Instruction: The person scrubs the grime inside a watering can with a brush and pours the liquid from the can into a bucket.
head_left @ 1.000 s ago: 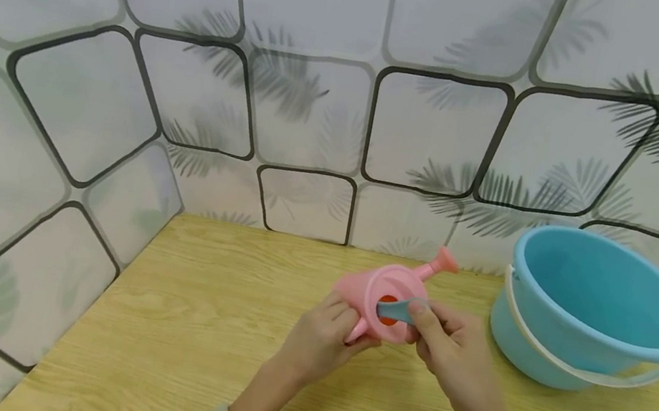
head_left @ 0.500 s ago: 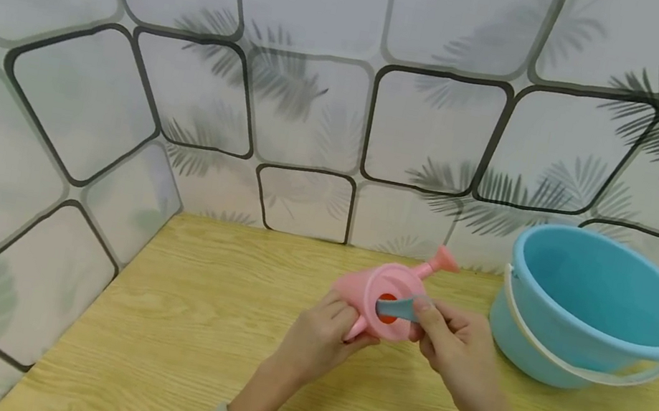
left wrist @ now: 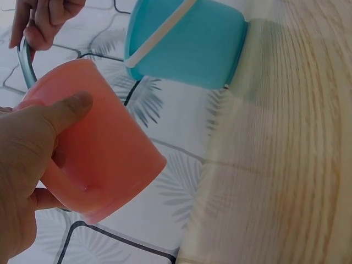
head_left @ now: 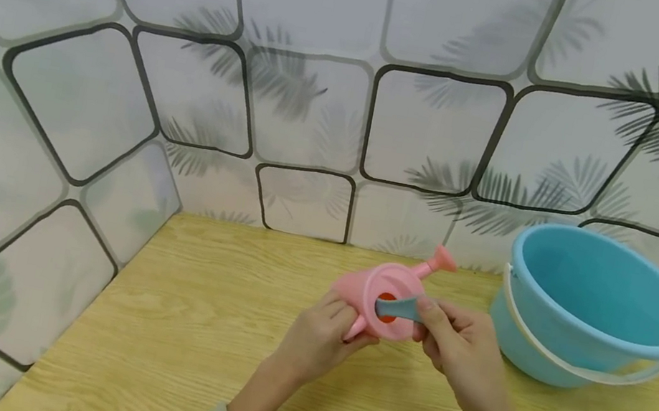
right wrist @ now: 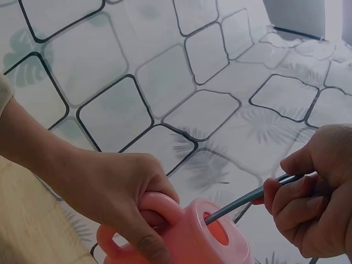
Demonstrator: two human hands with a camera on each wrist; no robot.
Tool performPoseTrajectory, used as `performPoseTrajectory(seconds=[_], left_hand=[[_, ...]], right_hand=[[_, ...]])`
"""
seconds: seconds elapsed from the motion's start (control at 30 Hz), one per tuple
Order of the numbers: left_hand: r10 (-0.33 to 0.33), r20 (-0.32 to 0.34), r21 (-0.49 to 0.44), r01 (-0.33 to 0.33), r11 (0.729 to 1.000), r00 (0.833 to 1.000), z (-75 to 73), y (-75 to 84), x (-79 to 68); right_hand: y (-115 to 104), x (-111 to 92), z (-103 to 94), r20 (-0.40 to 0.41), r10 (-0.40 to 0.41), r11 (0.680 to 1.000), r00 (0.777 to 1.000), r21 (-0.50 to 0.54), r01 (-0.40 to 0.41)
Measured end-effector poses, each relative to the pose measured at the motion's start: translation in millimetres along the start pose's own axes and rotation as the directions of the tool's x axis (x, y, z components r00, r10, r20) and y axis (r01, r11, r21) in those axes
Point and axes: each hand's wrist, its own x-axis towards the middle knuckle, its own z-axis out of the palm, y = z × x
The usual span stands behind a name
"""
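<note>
A pink toy watering can is tipped so that its open top faces me, with its sprinkler spout pointing back and to the right. My left hand grips the can's handle; in the left wrist view its thumb lies along the can. Between the thumb and fingers of my right hand is a flat grey-blue handle-like tool. Its far end enters the round hole in the can's top, where the inside looks red-orange. That inserted end is hidden. In the right wrist view the tool slants into the hole.
A light-blue bucket with a white carrying handle stands right of my right hand. Under everything is a wood-grain tabletop. Walls with a leaf and stone pattern close off the back and left.
My right hand has shifted slightly right relative to the can, and a little more of the grey-blue tool shows outside the hole. The left hand and the can stay about where they were.
</note>
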Motion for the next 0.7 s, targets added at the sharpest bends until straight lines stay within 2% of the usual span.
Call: performPoseTrajectory(seconds=[0.27,0.5,0.7], left_hand=[[0.041,-0.034,0.003,-0.041,0.999,0.999,1.1,0.4,1.2],[0.016,0.000,0.010,-0.016,1.000,1.000,0.7,-0.8,-0.2],[0.037,-0.021,0.002,-0.037,0.999,0.999,0.8,1.2,1.8]], right_hand=[[4.4,4.1,4.6,0.049,0.028,1.000,0.998,-0.011,-0.028],[0.0,0.4,0.1,0.004,-0.003,1.000,1.000,0.002,0.003],[3.7,4.5,4.7,0.049,0.062,0.998,0.997,-0.005,-0.062]])
